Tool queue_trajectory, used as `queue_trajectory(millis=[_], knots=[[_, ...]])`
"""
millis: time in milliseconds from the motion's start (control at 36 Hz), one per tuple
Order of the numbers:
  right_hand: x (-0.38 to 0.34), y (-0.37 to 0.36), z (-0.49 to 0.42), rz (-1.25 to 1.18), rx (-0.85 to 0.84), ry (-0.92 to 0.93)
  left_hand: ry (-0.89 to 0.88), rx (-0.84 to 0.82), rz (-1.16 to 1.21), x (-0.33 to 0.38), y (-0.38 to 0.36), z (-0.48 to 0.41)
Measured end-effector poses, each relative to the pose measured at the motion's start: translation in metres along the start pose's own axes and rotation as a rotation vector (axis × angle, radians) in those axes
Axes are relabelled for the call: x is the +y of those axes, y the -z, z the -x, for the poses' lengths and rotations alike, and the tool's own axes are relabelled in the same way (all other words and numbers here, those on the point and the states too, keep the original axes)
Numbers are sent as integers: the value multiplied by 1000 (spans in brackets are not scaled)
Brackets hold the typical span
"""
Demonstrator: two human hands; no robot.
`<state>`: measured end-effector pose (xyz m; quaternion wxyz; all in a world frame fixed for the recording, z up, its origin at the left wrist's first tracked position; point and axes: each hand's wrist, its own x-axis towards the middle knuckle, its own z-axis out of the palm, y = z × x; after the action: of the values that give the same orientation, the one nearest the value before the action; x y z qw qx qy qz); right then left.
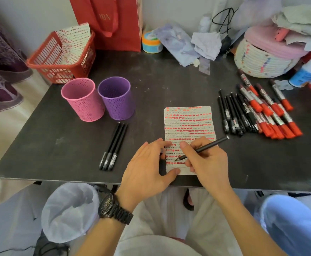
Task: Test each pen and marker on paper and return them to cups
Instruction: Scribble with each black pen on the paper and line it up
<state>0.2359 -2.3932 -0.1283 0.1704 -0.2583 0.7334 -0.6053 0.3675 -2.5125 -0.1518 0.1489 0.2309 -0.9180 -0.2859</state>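
On the dark surface (151,85) the right hand (209,164) pinches a black pen (207,146), its tip touching the marked paper (188,121) low down, while the left hand (146,168) lies spread on the paper's 7 o'clock corner, with the pink cup (82,101) and purple cup (117,99) standing at 10 o'clock of the paper.

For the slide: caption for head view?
Right hand tests a pen on the paper; left hand steadies it.

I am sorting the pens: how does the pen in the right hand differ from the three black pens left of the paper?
The held pen is uncapped, tip at the paper; the three pens wear caps. The held pen slants in the right hand; the three pens lie flat on the table, side by side. All are slim and black.
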Motion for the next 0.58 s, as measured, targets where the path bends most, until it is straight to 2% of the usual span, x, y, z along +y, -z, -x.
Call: queue_trajectory(millis=[167, 583], knots=[[10, -3, 3, 145, 35, 57, -2, 16, -8, 0, -1, 0], [14, -3, 3, 165, 36, 74, 13, 5, -13, 3, 2, 0]])
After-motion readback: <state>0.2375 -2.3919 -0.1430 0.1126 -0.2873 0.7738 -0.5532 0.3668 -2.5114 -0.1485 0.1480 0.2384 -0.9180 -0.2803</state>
